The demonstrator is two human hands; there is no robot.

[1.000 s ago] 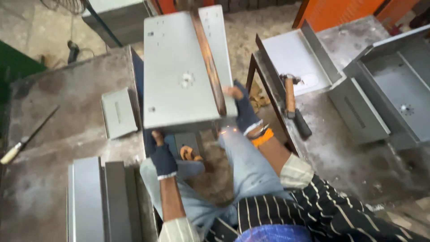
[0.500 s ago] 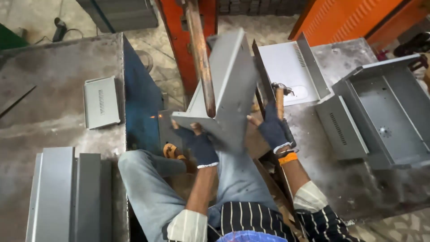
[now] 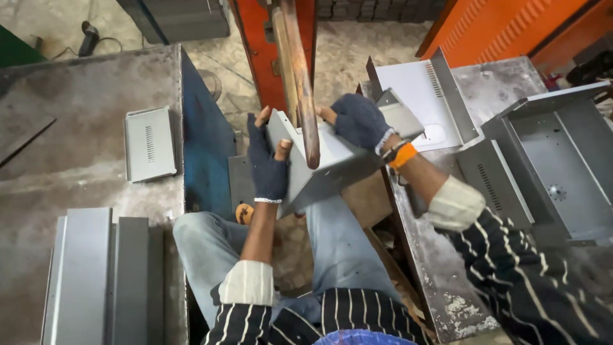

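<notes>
I see my left hand in a dark fingerless glove, fingers wrapped around the left edge of a bent grey metal sheet, thumb pressed on its face. My right hand, gloved the same way with an orange band at the wrist, closes over the sheet's upper edge at about one o'clock from the left hand. The sheet sits tilted above my knees, near the middle of the view, just behind a rusty brown lever that hangs down from twelve o'clock in front of an orange machine.

At nine o'clock a small vented metal cover lies flat on the left workbench. At seven o'clock, folded grey panels are stacked side by side. At three o'clock an open grey metal box rests on the right bench, with a white bent panel at about one o'clock.
</notes>
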